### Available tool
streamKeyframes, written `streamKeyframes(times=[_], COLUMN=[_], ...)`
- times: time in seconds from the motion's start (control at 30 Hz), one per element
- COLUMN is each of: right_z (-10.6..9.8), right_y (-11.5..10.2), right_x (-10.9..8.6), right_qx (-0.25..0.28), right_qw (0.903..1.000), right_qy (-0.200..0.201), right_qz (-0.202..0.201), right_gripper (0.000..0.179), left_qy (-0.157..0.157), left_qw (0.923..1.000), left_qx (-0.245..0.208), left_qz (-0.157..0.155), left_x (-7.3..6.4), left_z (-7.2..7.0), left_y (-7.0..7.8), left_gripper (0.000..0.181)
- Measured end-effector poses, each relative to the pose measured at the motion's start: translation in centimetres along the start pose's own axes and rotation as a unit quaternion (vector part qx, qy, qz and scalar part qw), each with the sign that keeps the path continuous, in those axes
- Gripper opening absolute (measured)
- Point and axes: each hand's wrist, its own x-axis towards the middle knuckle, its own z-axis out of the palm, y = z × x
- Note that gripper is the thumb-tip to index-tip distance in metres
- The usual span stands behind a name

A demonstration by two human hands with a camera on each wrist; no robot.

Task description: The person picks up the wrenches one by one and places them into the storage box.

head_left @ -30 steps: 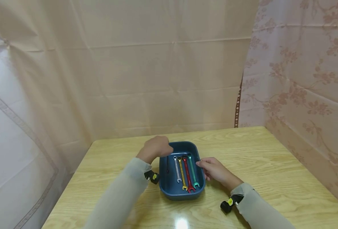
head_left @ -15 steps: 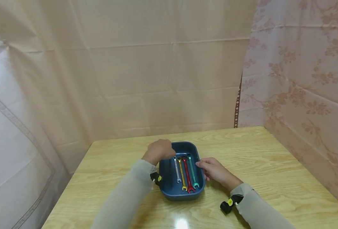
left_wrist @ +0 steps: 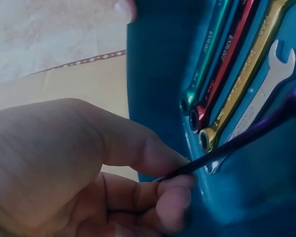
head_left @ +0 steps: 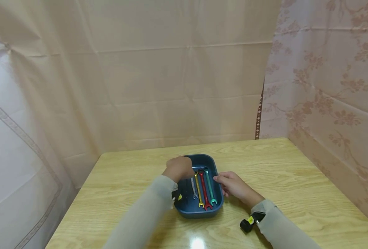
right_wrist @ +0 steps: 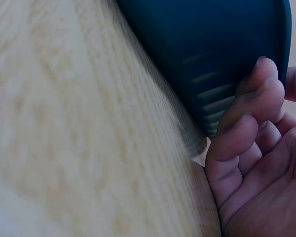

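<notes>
My left hand (head_left: 180, 168) reaches over the left side of a blue plastic tray (head_left: 197, 215). In the left wrist view its thumb and fingers pinch one end of a dark purple wrench (left_wrist: 237, 141), which slants across the silver wrench. Along the tray floor lie a silver wrench (head_left: 194, 191), a yellow wrench (head_left: 199, 192), a red wrench (head_left: 204, 191) and a green wrench (head_left: 211, 187), roughly side by side. My right hand (head_left: 235, 185) holds the tray's right wall, thumb at the rim and curled fingers against the ribbed outside (right_wrist: 212, 91).
The tray stands on a light wood-grain table (head_left: 134, 193). A beige cloth (head_left: 177, 86) hangs behind the table, with a flowered cloth (head_left: 336, 90) along the right side.
My left hand has moved right and slightly toward me, carrying the purple wrench closer to the silver one and covering the silver one's far end. The right hand and the tray stay put.
</notes>
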Motion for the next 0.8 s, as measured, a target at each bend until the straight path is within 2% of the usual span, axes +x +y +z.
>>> streamKeyframes(times=[0.33, 0.57, 0.8], right_z=[-0.2, -0.1, -0.2], right_y=[0.2, 0.3, 0.5], right_x=[-0.1, 0.3, 0.3], right_qx=[-0.007, -0.006, -0.012], right_qw=[1.0, 1.0, 0.9999], right_qy=[-0.001, -0.005, -0.001], right_qz=[0.001, -0.005, -0.007], right_gripper=[0.04, 0.04, 0.041], left_qy=[-0.015, -0.019, -0.015], left_qw=[0.9992, 0.9979, 0.9977], left_qx=[0.034, 0.051, 0.053], left_qz=[-0.016, -0.035, -0.039], left_x=[-0.1, 0.3, 0.2], left_z=[0.2, 0.3, 0.5], left_y=[1.3, 1.4, 1.6], left_gripper=[0.019, 0.016, 0.018])
